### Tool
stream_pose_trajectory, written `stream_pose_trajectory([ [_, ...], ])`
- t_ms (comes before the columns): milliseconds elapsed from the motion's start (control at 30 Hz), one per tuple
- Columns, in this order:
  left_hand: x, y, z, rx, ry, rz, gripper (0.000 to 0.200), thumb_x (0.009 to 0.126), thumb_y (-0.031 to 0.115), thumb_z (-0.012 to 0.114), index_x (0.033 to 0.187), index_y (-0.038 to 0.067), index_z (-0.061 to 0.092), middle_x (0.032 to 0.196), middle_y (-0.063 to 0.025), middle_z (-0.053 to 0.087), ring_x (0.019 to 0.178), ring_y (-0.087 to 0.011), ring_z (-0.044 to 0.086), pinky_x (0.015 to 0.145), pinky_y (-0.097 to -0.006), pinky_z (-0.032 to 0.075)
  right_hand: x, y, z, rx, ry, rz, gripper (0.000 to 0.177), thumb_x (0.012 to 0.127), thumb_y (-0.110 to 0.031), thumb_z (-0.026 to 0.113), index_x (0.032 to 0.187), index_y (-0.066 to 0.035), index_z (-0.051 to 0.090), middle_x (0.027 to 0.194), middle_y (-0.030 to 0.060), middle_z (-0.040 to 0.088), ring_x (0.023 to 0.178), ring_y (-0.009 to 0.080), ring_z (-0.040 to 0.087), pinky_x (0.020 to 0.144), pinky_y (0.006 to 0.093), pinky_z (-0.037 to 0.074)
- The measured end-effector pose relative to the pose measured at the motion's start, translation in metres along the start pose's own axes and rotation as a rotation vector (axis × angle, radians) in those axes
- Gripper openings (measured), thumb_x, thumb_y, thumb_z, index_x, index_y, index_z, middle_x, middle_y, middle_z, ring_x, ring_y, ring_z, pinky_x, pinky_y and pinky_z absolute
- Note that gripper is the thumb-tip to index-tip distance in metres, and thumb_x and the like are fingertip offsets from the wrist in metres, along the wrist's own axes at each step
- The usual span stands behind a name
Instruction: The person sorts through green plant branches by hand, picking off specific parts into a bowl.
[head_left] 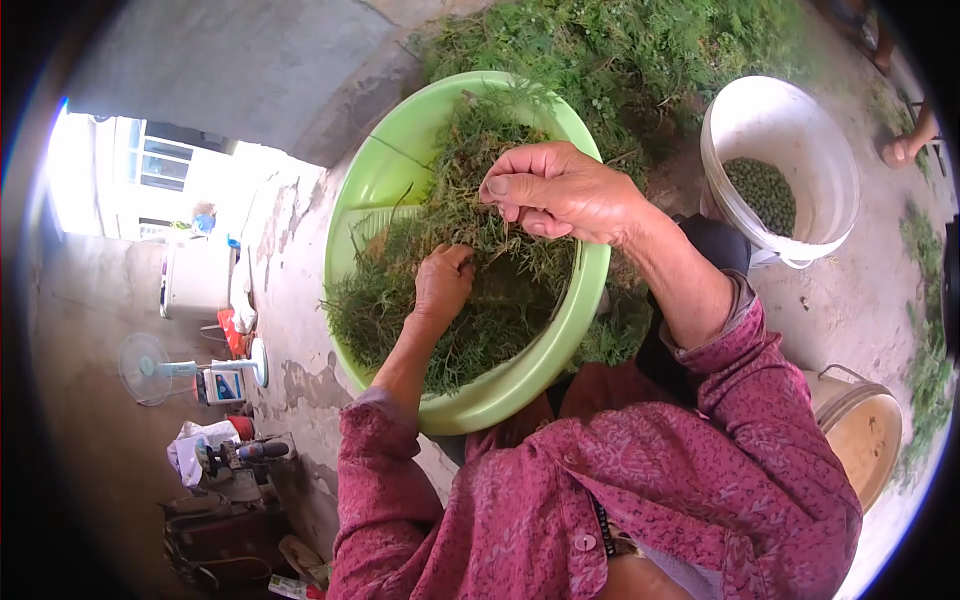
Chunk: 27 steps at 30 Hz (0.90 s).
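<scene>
A large light green basin (pixel 350 190) rests at my lap, heaped with green leafy sprigs (pixel 400 300). Down among the sprigs near the basin's middle is my left hand (pixel 443 285), its fingers curled and their tips partly hidden by the leaves. My right hand (pixel 560 190) is raised over the basin's right side, thumb and forefinger pinched together. Whatever lies in that pinch is too small to make out. Sprigs lie just below and beside the right hand.
Cut branches (pixel 620 60) cover the ground beyond the basin. A white bucket (pixel 830 150) holding small green pieces (pixel 760 190) stands at the right. Below it lies a tipped bucket (pixel 870 440). A fan (pixel 150 370) is at the left; a person's foot (pixel 900 150) shows at upper right.
</scene>
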<state>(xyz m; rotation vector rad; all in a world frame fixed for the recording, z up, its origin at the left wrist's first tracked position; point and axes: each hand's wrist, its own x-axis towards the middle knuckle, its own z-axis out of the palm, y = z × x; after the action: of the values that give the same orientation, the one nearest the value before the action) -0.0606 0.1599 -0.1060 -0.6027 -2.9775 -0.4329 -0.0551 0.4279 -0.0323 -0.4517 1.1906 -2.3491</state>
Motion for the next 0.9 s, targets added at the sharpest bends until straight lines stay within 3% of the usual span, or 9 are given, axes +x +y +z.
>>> stream_pose_trajectory([
  [67, 0.002, 0.004, -0.001, 0.074, -0.017, -0.021, 0.023, 0.069, 0.002, 0.063, 0.091, 0.005, 0.062, 0.077, -0.0130, 0.061, 0.072, -0.0283, 0.061, 0.065, -0.0346, 0.048, 0.001, 0.001, 0.000, -0.044, 0.005, 0.005, 0.018, 0.089, -0.017, 0.056, 0.094, 0.001, 0.057, 0.068, 0.0028, 0.052, 0.044, 0.0034, 0.037, 0.036, 0.0171, 0.024],
  [200, 0.002, -0.004, 0.005, 0.052, -0.002, -0.091, 0.025, 0.068, 0.002, 0.064, 0.093, 0.006, 0.062, 0.079, -0.0134, 0.061, 0.069, -0.0290, 0.060, 0.064, -0.0351, 0.047, 0.001, 0.002, 0.000, -0.038, 0.002, -0.009, 0.018, 0.089, -0.016, 0.056, 0.093, 0.001, 0.057, 0.068, 0.0029, 0.052, 0.044, 0.0032, 0.037, 0.036, 0.0172, 0.024],
  [300, -0.002, -0.007, 0.001, 0.067, -0.070, -0.113, 0.024, 0.073, 0.010, 0.062, 0.097, 0.008, 0.060, 0.084, -0.0125, 0.062, 0.075, -0.0290, 0.060, 0.067, -0.0391, 0.047, 0.000, 0.002, -0.001, -0.046, -0.017, -0.009, 0.021, 0.084, -0.018, 0.061, 0.091, 0.001, 0.057, 0.071, 0.0043, 0.053, 0.048, 0.0049, 0.042, 0.038, 0.0170, 0.031],
  [367, -0.005, -0.003, -0.008, -0.360, -0.109, -0.338, 0.020, 0.079, 0.014, 0.062, 0.096, 0.004, 0.060, 0.078, -0.0090, 0.063, 0.060, -0.0185, 0.059, 0.056, -0.0323, 0.047, 0.000, 0.001, -0.002, -0.055, -0.002, 0.000, 0.021, 0.085, -0.019, 0.061, 0.091, 0.001, 0.057, 0.072, 0.0039, 0.053, 0.049, 0.0049, 0.043, 0.039, 0.0168, 0.032],
  [400, -0.006, 0.004, -0.019, -0.359, -0.110, -0.337, 0.020, 0.079, 0.014, 0.062, 0.096, 0.004, 0.060, 0.078, -0.0090, 0.063, 0.060, -0.0185, 0.059, 0.056, -0.0323, 0.047, 0.001, 0.002, -0.002, -0.054, 0.000, -0.001, 0.021, 0.085, -0.019, 0.061, 0.091, 0.001, 0.057, 0.072, 0.0039, 0.053, 0.049, 0.0049, 0.043, 0.039, 0.0168, 0.032],
  [467, -0.007, 0.020, -0.044, -0.829, -0.107, -0.582, 0.019, 0.084, 0.018, 0.060, 0.094, 0.002, 0.060, 0.076, -0.0057, 0.062, 0.051, -0.0103, 0.053, 0.049, -0.0245, 0.044, 0.002, 0.003, -0.003, -0.083, -0.014, 0.009, 0.023, 0.085, -0.022, 0.060, 0.092, 0.000, 0.057, 0.072, 0.0037, 0.053, 0.050, 0.0049, 0.045, 0.040, 0.0168, 0.033],
  [667, 0.005, 0.053, -0.083, -1.112, 0.020, -0.425, 0.016, 0.088, 0.014, 0.055, 0.097, 0.002, 0.059, 0.077, -0.0078, 0.063, 0.052, -0.0102, 0.052, 0.047, -0.0213, 0.041, 0.003, 0.003, 0.001, -0.166, -0.025, 0.007, 0.027, 0.088, -0.028, 0.056, 0.090, -0.001, 0.056, 0.073, 0.0042, 0.054, 0.051, 0.0055, 0.047, 0.040, 0.0176, 0.034],
  [733, 0.012, 0.067, -0.091, -1.210, 0.024, -0.317, 0.016, 0.088, 0.014, 0.055, 0.099, 0.002, 0.059, 0.077, -0.0081, 0.062, 0.052, -0.0107, 0.052, 0.048, -0.0215, 0.042, 0.001, 0.001, 0.003, -0.172, -0.027, 0.012, 0.027, 0.088, -0.029, 0.056, 0.090, -0.002, 0.056, 0.074, 0.0045, 0.055, 0.052, 0.0057, 0.048, 0.041, 0.0179, 0.034],
  [900, 0.018, 0.097, -0.099, -1.388, -0.058, -0.267, 0.018, 0.088, 0.014, 0.055, 0.102, 0.002, 0.059, 0.078, -0.0075, 0.061, 0.054, -0.0111, 0.052, 0.050, -0.0218, 0.043, -0.001, 0.001, 0.001, -0.183, -0.041, 0.012, 0.030, 0.089, -0.032, 0.055, 0.090, -0.002, 0.056, 0.075, 0.0055, 0.055, 0.053, 0.0069, 0.050, 0.041, 0.0187, 0.036],
])
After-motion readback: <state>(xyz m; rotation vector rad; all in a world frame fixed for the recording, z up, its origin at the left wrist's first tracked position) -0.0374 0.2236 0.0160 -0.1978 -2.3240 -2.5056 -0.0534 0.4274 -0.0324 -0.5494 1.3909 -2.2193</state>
